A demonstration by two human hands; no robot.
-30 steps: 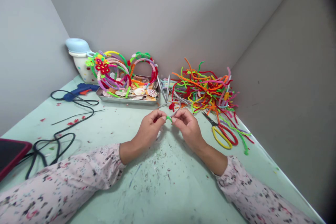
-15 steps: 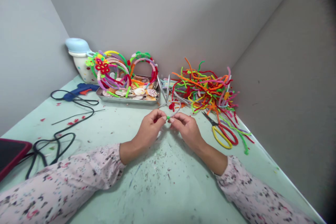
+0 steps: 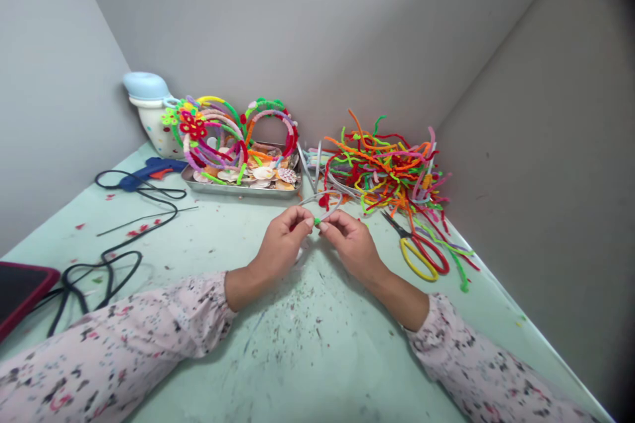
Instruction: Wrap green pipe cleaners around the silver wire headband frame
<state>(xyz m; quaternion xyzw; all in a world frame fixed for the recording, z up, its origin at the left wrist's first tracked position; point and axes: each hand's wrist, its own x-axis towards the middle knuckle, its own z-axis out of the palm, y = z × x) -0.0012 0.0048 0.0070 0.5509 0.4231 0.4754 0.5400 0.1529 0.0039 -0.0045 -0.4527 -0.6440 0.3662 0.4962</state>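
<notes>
Left hand (image 3: 280,242) and right hand (image 3: 358,246) are gripping a small green fuzzy piece (image 3: 317,221) between them, thumbs and fingers closed in a pinch. A thin grey band (image 3: 332,211) is looping just beyond. Right of the right hand, scissors (image 3: 413,236) are lying on the bench (image 3: 327,357), coloured fuzzy stems (image 3: 387,165) heaping behind. Beyond the left hand, a metal tray (image 3: 243,191) is holding shells (image 3: 262,173).

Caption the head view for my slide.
Left hand and right hand pinch a green piece at a grey loop, scissors to the right.
</notes>
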